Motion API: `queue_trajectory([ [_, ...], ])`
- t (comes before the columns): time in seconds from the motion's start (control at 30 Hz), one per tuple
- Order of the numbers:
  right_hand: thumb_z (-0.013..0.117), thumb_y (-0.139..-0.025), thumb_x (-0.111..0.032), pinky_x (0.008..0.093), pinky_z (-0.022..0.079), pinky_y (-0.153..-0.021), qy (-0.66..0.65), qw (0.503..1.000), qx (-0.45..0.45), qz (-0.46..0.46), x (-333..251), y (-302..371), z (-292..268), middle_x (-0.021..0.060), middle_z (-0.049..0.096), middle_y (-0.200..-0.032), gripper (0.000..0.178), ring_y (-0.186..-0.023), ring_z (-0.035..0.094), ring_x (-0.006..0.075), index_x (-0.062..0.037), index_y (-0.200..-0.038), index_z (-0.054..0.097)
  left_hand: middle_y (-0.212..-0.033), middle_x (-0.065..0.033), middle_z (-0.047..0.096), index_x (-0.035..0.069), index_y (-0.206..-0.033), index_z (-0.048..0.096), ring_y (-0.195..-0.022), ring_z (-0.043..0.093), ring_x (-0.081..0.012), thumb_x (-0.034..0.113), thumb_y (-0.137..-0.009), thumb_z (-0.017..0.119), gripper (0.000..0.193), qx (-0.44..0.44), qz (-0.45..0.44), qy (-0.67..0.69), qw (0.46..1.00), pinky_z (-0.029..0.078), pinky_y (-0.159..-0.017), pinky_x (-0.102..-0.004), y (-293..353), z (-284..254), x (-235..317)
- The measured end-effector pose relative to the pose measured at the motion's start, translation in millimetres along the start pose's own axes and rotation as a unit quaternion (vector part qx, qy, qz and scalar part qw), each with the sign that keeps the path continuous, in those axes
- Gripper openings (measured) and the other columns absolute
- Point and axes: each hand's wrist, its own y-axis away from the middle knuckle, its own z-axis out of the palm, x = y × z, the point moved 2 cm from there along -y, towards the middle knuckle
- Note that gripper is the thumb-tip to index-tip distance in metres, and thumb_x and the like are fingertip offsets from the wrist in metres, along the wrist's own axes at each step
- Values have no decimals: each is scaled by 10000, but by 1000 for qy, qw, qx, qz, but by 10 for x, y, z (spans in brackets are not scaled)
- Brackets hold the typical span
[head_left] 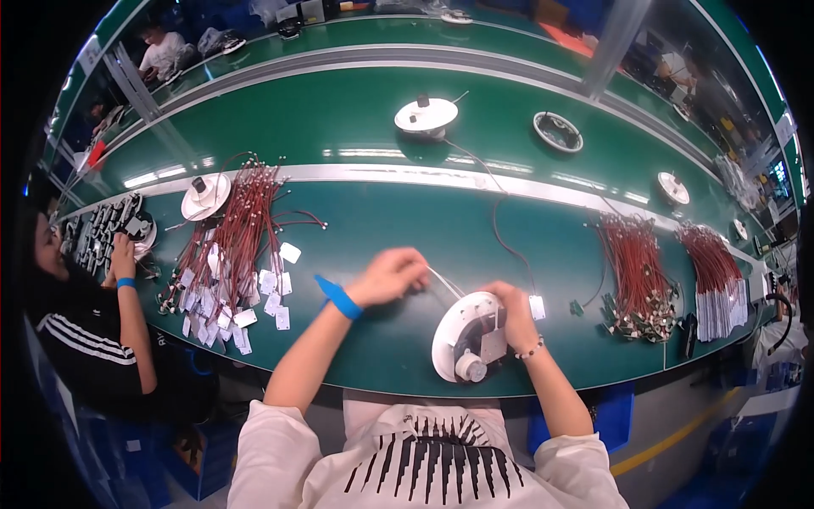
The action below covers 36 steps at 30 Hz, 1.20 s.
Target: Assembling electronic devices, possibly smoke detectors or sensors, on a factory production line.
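Close to the bench's near edge, a round white housing [447, 338] is tilted up on its side. Its open face shows a dark inside, a flat silvery plate [493, 345] and a small round cylinder [471, 367]. My right hand [515, 316] grips the housing's right rim, fingers closed over the top. Thin white wires [446, 283] rise from the rim toward my left hand [397, 276], which pinches their far end. A blue band is on my left wrist. Beside my right hand lies a white tag [537, 307] on a long thin wire.
Dark red wire bundles with white tags [246, 220] lie at left, and more bundles [636, 271] at right. Beyond a white rail, the green belt carries a white housing [424, 116] and a ring-shaped part [558, 132]. A co-worker [93, 339] handles parts at far left.
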Motion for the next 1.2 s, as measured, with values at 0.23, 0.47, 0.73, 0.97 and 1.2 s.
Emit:
queue_trajectory([
  [0.23, 548, -811, -229, 250, 436, -599, 92, 995, 10, 32, -143, -104, 83, 76, 597, -682, 269, -650, 546, 112, 34, -775, 590, -755, -27, 597, 36, -823, 549, -692, 544, -80, 255, -873, 429, 255, 5, 5, -46, 999, 423, -485, -209, 66, -493, 158],
  [0.47, 621, -748, -133, 213, 408, -537, 31, 994, 64, 87, -32, 26, -111, 36, 574, -662, 171, -608, 506, 72, 29, -736, 565, -790, -105, 599, 40, -868, 585, -753, 568, -277, 208, -663, 691, 285, 467, 89, -489, 731, 465, -669, -353, 321, -1481, 95],
  [0.73, 547, -811, -109, 190, 393, -568, 6, 995, 73, 69, -101, 33, -74, 9, 549, -715, 117, -645, 495, 63, 8, -800, 540, -732, -127, 577, 57, -752, 583, -753, 550, -305, 146, -694, 617, 111, 428, 24, -546, 720, 450, -655, -396, 638, -2007, -239],
  [0.97, 529, -816, -92, 213, 418, -657, 26, 996, 85, 21, -135, 26, -54, 44, 563, -824, 164, -748, 521, 91, 26, -930, 532, -715, -105, 606, 18, -895, 423, -642, 599, -164, 117, -887, 418, 100, 567, 321, -85, 754, 480, -577, -249, 1138, -2321, 351],
  [1.2, 526, -817, -97, 224, 419, -680, 47, 996, 67, 39, -187, 69, -39, 55, 564, -846, 180, -773, 523, 103, 29, -945, 529, -848, -149, 600, 27, -898, 391, -720, 595, -189, 164, -905, 390, 137, 533, 321, -44, 782, 500, -646, -273, 1304, -2122, 897],
])
